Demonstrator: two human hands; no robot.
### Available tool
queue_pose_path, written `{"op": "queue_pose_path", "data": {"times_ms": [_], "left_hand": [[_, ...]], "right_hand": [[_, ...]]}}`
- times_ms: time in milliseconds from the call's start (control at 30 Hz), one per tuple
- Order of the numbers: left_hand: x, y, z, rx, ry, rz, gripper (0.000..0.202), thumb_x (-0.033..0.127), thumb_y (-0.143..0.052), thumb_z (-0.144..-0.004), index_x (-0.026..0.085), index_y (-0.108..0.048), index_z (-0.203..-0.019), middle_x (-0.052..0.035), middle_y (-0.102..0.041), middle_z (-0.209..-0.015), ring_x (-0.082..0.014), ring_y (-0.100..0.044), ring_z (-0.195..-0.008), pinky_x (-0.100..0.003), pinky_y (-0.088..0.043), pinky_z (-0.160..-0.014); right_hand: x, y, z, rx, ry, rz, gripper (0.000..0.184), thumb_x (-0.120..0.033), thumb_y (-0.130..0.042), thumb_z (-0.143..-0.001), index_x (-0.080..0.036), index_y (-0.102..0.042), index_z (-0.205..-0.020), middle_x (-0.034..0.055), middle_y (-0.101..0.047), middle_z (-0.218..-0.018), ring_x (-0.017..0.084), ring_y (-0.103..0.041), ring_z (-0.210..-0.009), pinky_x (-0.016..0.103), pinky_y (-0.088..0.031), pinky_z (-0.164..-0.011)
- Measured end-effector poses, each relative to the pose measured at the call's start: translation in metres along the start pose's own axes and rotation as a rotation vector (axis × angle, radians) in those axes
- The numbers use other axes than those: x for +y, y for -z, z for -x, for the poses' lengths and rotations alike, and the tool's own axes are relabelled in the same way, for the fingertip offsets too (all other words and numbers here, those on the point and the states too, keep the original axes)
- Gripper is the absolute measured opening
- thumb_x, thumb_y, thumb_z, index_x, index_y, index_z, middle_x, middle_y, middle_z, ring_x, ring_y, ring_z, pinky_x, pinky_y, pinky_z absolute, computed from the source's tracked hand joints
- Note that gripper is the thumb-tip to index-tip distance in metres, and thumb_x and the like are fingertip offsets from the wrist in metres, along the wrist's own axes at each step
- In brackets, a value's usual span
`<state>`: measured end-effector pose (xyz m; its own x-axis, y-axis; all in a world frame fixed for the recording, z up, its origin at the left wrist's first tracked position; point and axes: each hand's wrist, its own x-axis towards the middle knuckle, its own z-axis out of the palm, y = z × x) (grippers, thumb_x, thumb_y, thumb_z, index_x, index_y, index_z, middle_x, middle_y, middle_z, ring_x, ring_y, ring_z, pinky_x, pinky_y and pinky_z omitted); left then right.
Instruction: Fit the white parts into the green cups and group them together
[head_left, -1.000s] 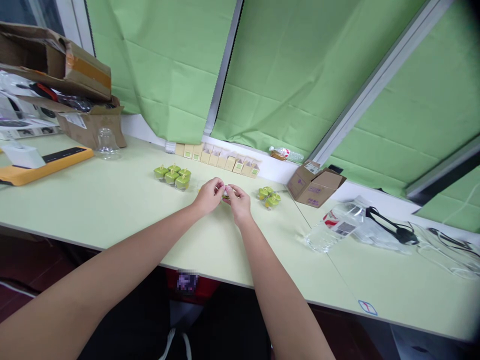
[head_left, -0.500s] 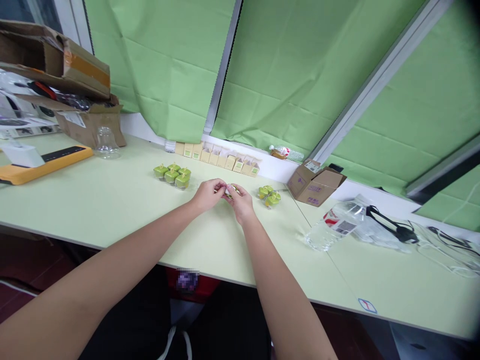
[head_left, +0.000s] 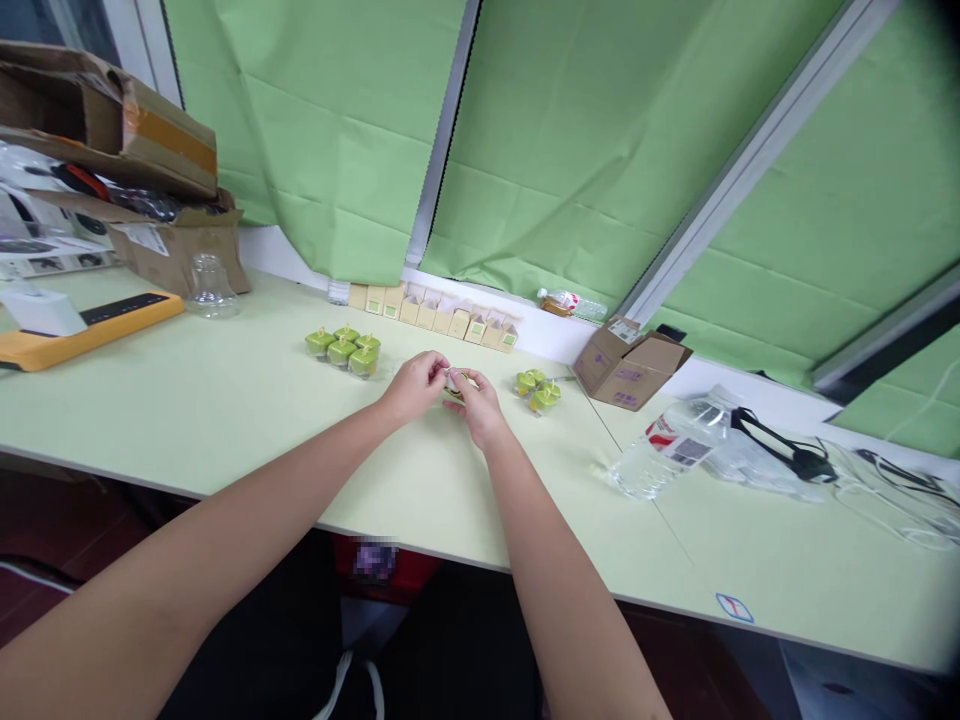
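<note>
My left hand (head_left: 416, 388) is closed in a pinch at the near side of a small white and yellow-green item (head_left: 453, 383). My right hand (head_left: 481, 408) has its fingers wrapped round the same item from the right. Fingers cover most of it, so its kind cannot be made out. Left of my hands stands a group of small clear cups with green tops (head_left: 343, 350). A smaller group of the same green-topped cups (head_left: 537, 391) is just right of my right hand.
Along the wall runs a row of small tan boxes (head_left: 442, 318). An open cardboard box (head_left: 631, 365), a large clear bottle (head_left: 670, 448) and cables stand to the right. A yellow-edged device (head_left: 97, 333), a clear jar (head_left: 212, 287) and stacked cartons (head_left: 180, 245) occupy the left.
My fingers have shifted slightly around the small item, and a finger of my right hand now reaches out beneath it. The cups and boxes stay where they were.
</note>
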<state>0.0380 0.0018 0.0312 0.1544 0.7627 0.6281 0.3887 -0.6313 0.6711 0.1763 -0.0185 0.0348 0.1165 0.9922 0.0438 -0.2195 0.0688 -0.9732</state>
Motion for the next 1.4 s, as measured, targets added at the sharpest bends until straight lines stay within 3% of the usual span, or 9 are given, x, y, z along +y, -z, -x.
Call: {"op": "queue_pose_path", "data": {"times_ms": [133,267,533,733,967,1400], "left_hand": [[0.0013,0.0013,-0.0018,0.025,-0.03,-0.04,0.017,0.017,-0.049,-0.084,0.017,-0.062,-0.093,-0.0061,-0.066,-0.091,-0.0179,-0.06,-0.082,-0.031,-0.049,-0.075],[0.0029,0.0017,-0.0031,0.01,-0.043,-0.042,0.019,0.013,-0.048,-0.083,0.017,-0.064,-0.092,-0.0061,-0.065,-0.092,-0.0183,-0.06,-0.086,-0.031,-0.05,-0.078],[0.003,0.0013,-0.0008,-0.007,-0.082,-0.031,0.021,0.013,-0.045,-0.086,0.017,-0.065,-0.093,-0.0067,-0.061,-0.097,-0.0176,-0.06,-0.088,-0.031,-0.05,-0.08],[0.0027,0.0019,-0.0015,0.001,-0.091,-0.04,0.021,0.014,-0.045,-0.088,0.017,-0.064,-0.096,-0.0065,-0.06,-0.098,-0.0176,-0.06,-0.089,-0.031,-0.05,-0.081],[0.0044,0.0023,-0.002,-0.019,-0.098,-0.054,0.02,0.014,-0.045,-0.088,0.018,-0.064,-0.094,-0.0068,-0.061,-0.097,-0.0184,-0.059,-0.088,-0.032,-0.049,-0.08],[0.0028,0.0081,-0.0069,0.012,-0.112,-0.071,0.018,0.011,-0.043,-0.086,0.018,-0.059,-0.091,-0.0063,-0.059,-0.095,-0.0193,-0.058,-0.092,-0.033,-0.047,-0.086]], "right_hand": [[-0.0032,-0.0005,0.0028,-0.054,-0.074,-0.056,0.049,-0.045,-0.085,-0.061,-0.023,-0.054,-0.092,0.0012,-0.069,-0.088,0.016,-0.068,-0.072,0.028,-0.057,-0.06],[-0.0052,-0.0015,0.0032,-0.049,-0.044,-0.105,0.047,-0.037,-0.086,-0.061,-0.023,-0.059,-0.097,-0.0006,-0.069,-0.079,0.012,-0.064,-0.063,0.025,-0.055,-0.062],[-0.0073,0.0019,0.0023,-0.07,-0.089,-0.115,0.033,-0.032,-0.085,-0.063,-0.018,-0.064,-0.083,0.0021,-0.069,-0.078,0.013,-0.065,-0.066,0.026,-0.057,-0.066],[-0.0075,0.002,0.0019,-0.047,-0.093,-0.133,0.033,-0.029,-0.083,-0.063,-0.02,-0.057,-0.081,0.0007,-0.068,-0.075,0.014,-0.065,-0.064,0.023,-0.052,-0.054],[-0.0073,0.0012,0.0022,-0.074,-0.103,-0.133,0.023,-0.029,-0.077,-0.065,-0.02,-0.062,-0.081,-0.002,-0.065,-0.069,0.01,-0.06,-0.058,0.02,-0.049,-0.052],[-0.0062,0.0015,-0.0005,-0.05,-0.084,-0.154,0.025,-0.029,-0.079,-0.063,-0.02,-0.062,-0.079,-0.0011,-0.064,-0.07,0.011,-0.059,-0.058,0.021,-0.049,-0.049]]}}
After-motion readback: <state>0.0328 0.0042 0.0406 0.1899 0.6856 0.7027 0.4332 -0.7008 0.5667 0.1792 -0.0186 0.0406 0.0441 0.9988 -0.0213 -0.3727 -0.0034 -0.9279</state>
